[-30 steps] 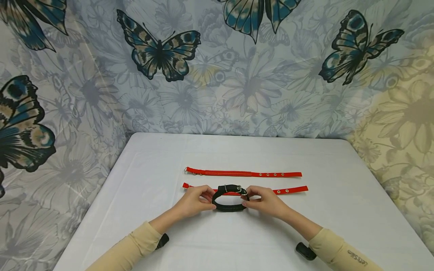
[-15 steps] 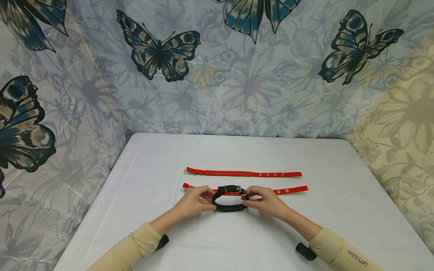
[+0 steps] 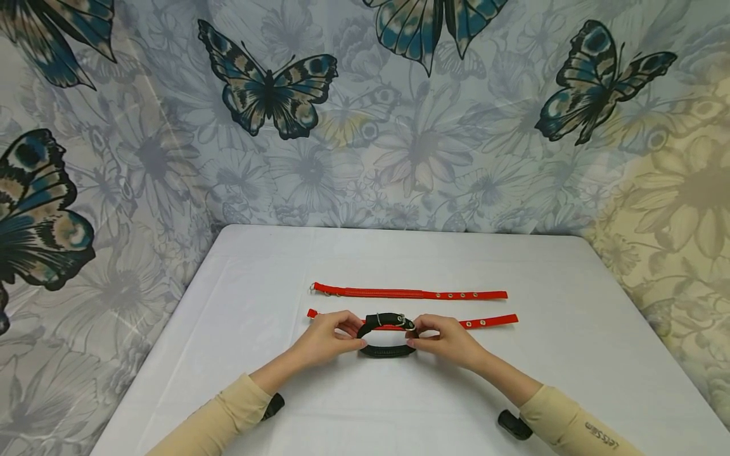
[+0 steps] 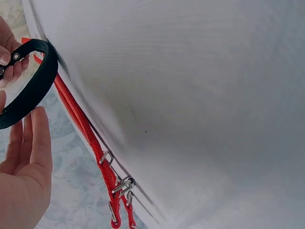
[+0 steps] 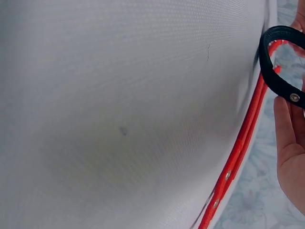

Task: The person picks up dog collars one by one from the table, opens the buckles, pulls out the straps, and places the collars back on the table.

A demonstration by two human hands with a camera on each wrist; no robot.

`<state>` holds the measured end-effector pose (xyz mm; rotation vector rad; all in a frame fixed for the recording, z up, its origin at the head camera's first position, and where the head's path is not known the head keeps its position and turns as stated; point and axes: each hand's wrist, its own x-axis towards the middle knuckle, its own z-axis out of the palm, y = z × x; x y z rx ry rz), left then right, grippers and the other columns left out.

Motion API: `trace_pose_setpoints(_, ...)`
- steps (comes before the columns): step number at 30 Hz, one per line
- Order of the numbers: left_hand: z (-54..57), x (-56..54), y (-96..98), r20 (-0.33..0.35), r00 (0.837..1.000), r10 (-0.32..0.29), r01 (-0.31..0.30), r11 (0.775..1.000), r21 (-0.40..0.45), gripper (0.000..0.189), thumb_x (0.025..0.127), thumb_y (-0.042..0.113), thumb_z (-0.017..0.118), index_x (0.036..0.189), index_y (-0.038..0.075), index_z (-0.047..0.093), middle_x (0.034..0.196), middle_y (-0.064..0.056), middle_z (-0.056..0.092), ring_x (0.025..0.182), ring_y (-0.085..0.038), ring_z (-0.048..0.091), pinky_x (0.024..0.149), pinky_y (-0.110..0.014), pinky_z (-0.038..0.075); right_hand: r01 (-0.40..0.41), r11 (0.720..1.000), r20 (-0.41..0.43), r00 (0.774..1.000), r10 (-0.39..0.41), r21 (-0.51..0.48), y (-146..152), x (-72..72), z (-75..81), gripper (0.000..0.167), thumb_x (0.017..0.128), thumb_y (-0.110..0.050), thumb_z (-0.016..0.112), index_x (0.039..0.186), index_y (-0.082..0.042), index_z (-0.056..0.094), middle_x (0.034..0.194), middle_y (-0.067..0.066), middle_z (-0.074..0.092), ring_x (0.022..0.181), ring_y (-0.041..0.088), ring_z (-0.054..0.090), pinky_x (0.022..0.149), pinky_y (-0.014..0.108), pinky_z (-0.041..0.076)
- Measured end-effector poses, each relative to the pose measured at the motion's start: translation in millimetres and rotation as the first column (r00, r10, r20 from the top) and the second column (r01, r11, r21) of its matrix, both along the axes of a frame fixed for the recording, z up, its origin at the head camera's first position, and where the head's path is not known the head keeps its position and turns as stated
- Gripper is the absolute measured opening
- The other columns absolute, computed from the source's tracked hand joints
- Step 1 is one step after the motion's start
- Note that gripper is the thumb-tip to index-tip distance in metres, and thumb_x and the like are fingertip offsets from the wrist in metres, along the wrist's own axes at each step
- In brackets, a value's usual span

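A black collar (image 3: 386, 351), buckled into a loop, is held between both hands near the middle of the table. Its metal buckle and eyelets show along the far top side. My left hand (image 3: 329, 337) pinches the loop's left side between thumb and fingers; in the left wrist view the fingers of this hand (image 4: 29, 176) touch the black band (image 4: 33, 95). At the loop's right side, my right hand (image 3: 447, 339) pinches the band close to the buckle end. Just behind the loop lies a red collar (image 3: 490, 321), its middle partly hidden by the hands and the black collar.
Farther back, a second red collar (image 3: 388, 292) lies straight across the white table (image 3: 274, 259), with eyelets toward its right end. Patterned cloth (image 3: 422, 152) with butterflies stands behind the table. A black wrist device (image 3: 514, 424) sits under the right sleeve.
The left thumb has shifted slightly to the right along the black collar, and the loop looks a little flatter. Both red collars lie where they were.
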<state>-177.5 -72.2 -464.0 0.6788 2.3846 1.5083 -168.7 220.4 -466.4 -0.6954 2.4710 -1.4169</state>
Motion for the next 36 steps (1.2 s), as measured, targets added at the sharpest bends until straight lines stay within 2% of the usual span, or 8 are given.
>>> trace_pose_setpoints(11, -3.1, 0.7, -0.8, -0.015, 1.000, -0.009, 0.010, 1.000, 0.026, 0.022, 0.083, 0.019, 0.080, 0.100, 0.009, 0.069, 0.093, -0.001, 0.069, 0.089, -0.016, 0.064, 0.077, -0.022, 0.055, 0.024, 1.000, -0.002, 1.000, -0.024, 0.004, -2.0, 2.5, 0.0, 0.011, 0.089, -0.019, 0.073, 0.096, -0.013, 0.068, 0.099, 0.000, 0.071, 0.098, 0.016, 0.064, 0.081, 0.028, 0.056)
trace_pose_setpoints(17, -1.1, 2.2, -0.4, -0.044, 0.999, -0.020, 0.020, 1.000, 0.004, 0.020, 0.083, 0.016, 0.079, 0.100, 0.010, 0.069, 0.091, 0.002, 0.068, 0.087, -0.013, 0.065, 0.076, -0.020, 0.055, 0.035, 0.999, -0.024, 0.999, -0.036, -0.025, -3.2, 1.7, -0.2, 0.015, 0.087, -0.013, 0.074, 0.100, -0.008, 0.069, 0.100, 0.005, 0.070, 0.098, 0.019, 0.065, 0.080, 0.031, 0.056)
trace_pose_setpoints(22, 1.3, 3.0, -0.6, -0.078, 0.997, -0.027, 0.027, 1.000, -0.003, 0.019, 0.083, 0.013, 0.078, 0.099, 0.009, 0.069, 0.090, 0.003, 0.068, 0.085, -0.011, 0.065, 0.075, -0.020, 0.055, 0.041, 0.998, -0.048, 0.998, -0.043, -0.041, -2.3, 2.4, 1.1, 0.017, 0.087, -0.015, 0.076, 0.101, -0.009, 0.069, 0.099, 0.007, 0.069, 0.096, 0.015, 0.064, 0.079, 0.028, 0.056)
trace_pose_setpoints(28, 0.3, 3.5, -2.6, -0.075, 0.997, -0.027, 0.026, 1.000, -0.014, 0.019, 0.083, 0.013, 0.078, 0.100, 0.009, 0.069, 0.090, 0.004, 0.068, 0.085, -0.011, 0.065, 0.075, -0.020, 0.055, 0.055, 0.993, -0.074, 0.995, -0.063, -0.107, -3.1, 3.7, 2.7, 0.020, 0.084, -0.017, 0.078, 0.102, -0.014, 0.069, 0.097, 0.002, 0.068, 0.094, 0.016, 0.065, 0.077, 0.027, 0.057)
trace_pose_setpoints(36, -0.8, 2.3, -3.5, -0.062, 0.998, -0.026, 0.027, 0.999, 0.018, 0.019, 0.083, 0.012, 0.078, 0.100, 0.008, 0.069, 0.091, 0.000, 0.068, 0.086, -0.013, 0.065, 0.075, -0.021, 0.055, 0.066, 0.991, -0.091, 0.993, -0.077, -0.115, -4.5, 2.2, 2.4, 0.019, 0.083, -0.013, 0.078, 0.101, -0.013, 0.070, 0.097, -0.001, 0.069, 0.093, 0.015, 0.066, 0.076, 0.027, 0.057)
